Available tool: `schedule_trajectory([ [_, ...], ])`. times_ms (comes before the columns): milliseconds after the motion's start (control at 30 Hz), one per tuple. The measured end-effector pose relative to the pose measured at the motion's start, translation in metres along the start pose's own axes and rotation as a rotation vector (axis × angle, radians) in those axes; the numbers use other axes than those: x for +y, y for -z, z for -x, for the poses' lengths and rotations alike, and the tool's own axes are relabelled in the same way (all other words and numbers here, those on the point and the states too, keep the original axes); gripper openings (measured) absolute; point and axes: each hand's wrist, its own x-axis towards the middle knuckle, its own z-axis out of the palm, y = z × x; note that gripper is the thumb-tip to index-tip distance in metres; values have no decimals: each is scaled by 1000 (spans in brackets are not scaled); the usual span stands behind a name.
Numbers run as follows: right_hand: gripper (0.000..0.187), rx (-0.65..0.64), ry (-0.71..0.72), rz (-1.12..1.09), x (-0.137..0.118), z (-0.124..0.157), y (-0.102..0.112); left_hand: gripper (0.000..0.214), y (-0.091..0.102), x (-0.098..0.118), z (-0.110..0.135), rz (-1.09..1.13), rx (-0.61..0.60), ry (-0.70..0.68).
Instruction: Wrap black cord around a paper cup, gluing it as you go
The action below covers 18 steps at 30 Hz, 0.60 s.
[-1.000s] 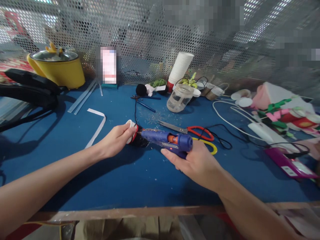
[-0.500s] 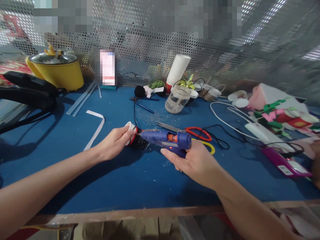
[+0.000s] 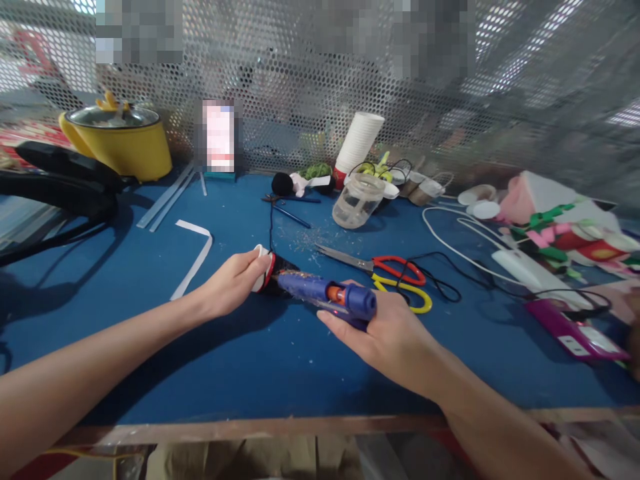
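Note:
My left hand [image 3: 231,283] is closed round a small white cup with a red rim [image 3: 263,265], lying on its side on the blue table [image 3: 250,360]. A black covering [image 3: 283,267] wraps the cup's far end. My right hand [image 3: 387,331] grips a blue glue gun [image 3: 325,293] with an orange collar. Its nozzle points left and touches the black part of the cup. A thin black cord runs from the cup toward the back.
Red and yellow scissors [image 3: 395,273] lie just behind the gun. A clear jar [image 3: 357,200], a stack of white cups [image 3: 357,143], a yellow pot [image 3: 120,143], a white paper strip [image 3: 195,257], white cable, a pink phone [image 3: 575,330] and felt pieces [image 3: 560,220] surround them. Perforated metal screen behind.
The glue gun has tilted so its nozzle dips lower against the cup, and my right hand has shifted slightly down and left. The left hand holds the cup still.

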Motion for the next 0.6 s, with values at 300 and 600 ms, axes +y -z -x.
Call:
schedule_trajectory([
  [300,17,-9,-86,-50,1,-4,5,38,-1,-4,1,-25,-10,-35],
  [600,17,-15,-140,-109,1,-9,9,38,0,-6,4,-124,-44,-126],
])
